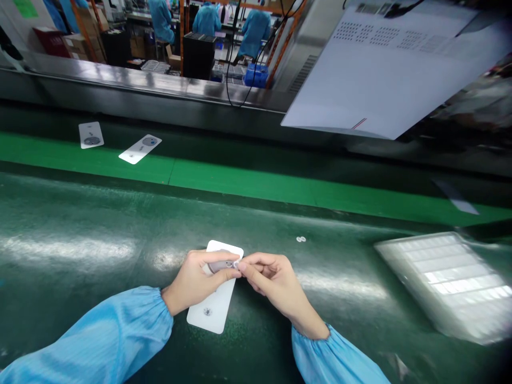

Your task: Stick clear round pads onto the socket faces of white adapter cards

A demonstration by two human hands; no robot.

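Note:
A white rectangular plate [208,314] with rounded corners lies on the green bench in front of me. It has a grey oval area near its far end and a small dark round pattern near the close end. My left hand [200,280] is over the plate, thumb and index finger closing around the grey area toward a small white round piece [236,264]. From the right, my right hand [274,277] pinches at the same piece. The fingertips partly hide it. Two small white discs or rings [301,239] lie on the bench beyond my right hand.
Two similar plates, one upright [91,135] and one slanted [141,149], lie on the bright green belt [240,178] at left. At right sits a blurred translucent tray [452,282] with rows. A white panel [360,74] hangs upper right. People in blue work behind.

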